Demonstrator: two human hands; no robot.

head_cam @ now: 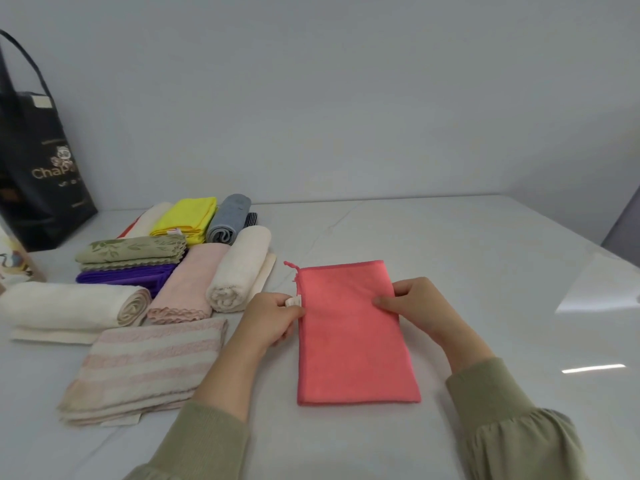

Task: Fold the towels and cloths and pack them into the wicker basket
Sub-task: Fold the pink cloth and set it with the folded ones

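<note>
**Two hands on coral cloth, mid-table**

Coral cloth (353, 341) lies flat on white table (485, 271), centre of view, folded to a long narrow rectangle, short edge toward the person. Plush microfibre look, stitched hem all round, edges lined up clean. Thin hang loop (290, 265) sticks out at far-left corner; small white label (293, 301) on left edge.

Left hand (273, 317) pinches left edge right at the label, fingers curled. Right hand (412, 303) grips right edge opposite, thumb on top of fabric. Hands apart, cloth width between them. Both sleeves olive green.

Rest of the pile is left of the cloth, not touching it: striped pink/cream towel (145, 368) folded nearest, two cream rolls (69, 303) (239, 268), pink towel (190, 285) w/ scalloped edge, purple cloth (128, 276), green leaf-print cloth (131, 251), yellow cloth (187, 216), grey roll (228, 220). Black bag (38, 161) stands far left vs the wall.
</note>
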